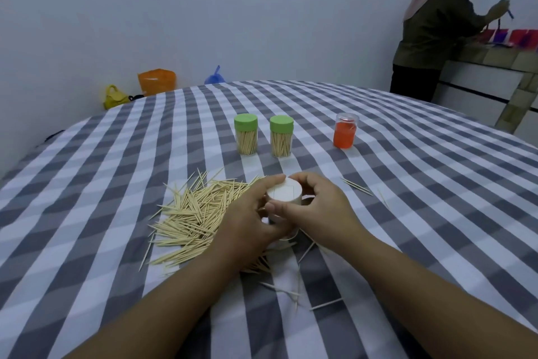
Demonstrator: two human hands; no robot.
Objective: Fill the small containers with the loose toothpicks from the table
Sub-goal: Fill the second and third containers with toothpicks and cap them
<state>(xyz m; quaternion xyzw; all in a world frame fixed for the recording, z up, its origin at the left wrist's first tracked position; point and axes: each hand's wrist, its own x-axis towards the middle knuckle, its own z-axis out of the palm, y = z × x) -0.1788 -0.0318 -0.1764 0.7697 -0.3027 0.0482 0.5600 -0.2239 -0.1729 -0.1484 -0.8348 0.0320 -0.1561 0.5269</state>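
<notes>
Both forearms reach in over the checked table (407, 184), left hand (247, 219) and right hand (317, 207) curled round a white-capped container (283, 194), fingers gripping its sides, held upright just right of the loose toothpick pile (192, 213), two green-lidded jars (263, 136) well behind.

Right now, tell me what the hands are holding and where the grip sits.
Both hands hold one white-lidded container. The left hand wraps its side; the right hand pinches around the lid's edge.
</notes>
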